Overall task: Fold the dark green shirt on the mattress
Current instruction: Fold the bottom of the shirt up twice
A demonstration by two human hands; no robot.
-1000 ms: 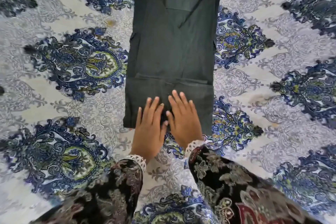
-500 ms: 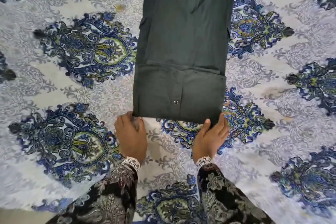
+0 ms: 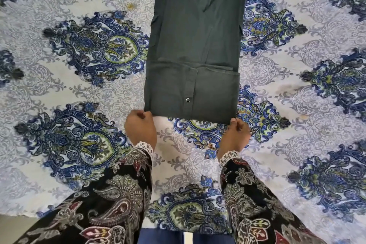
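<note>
Dark green shirt held by its near corners, set up for a lengthwise fold on the mattress.

The mattress, under a sheet of blue and green medallions, carries the dark green shirt flat along the midline of the view. The shirt lies as a long narrow panel with its sides already turned in, so it is judged ready to be doubled away from the person; its far end runs out of frame. A band showing one snap button already lies turned up at the near end. The left hand is curled closed, pinching the near left corner. The right hand is likewise closed, thumb and fingertips nipping the near right corner. Both wrists stay low and parallel, patterned sleeves reaching forward, a symmetric grip that would keep the edge straight when raised.
</note>
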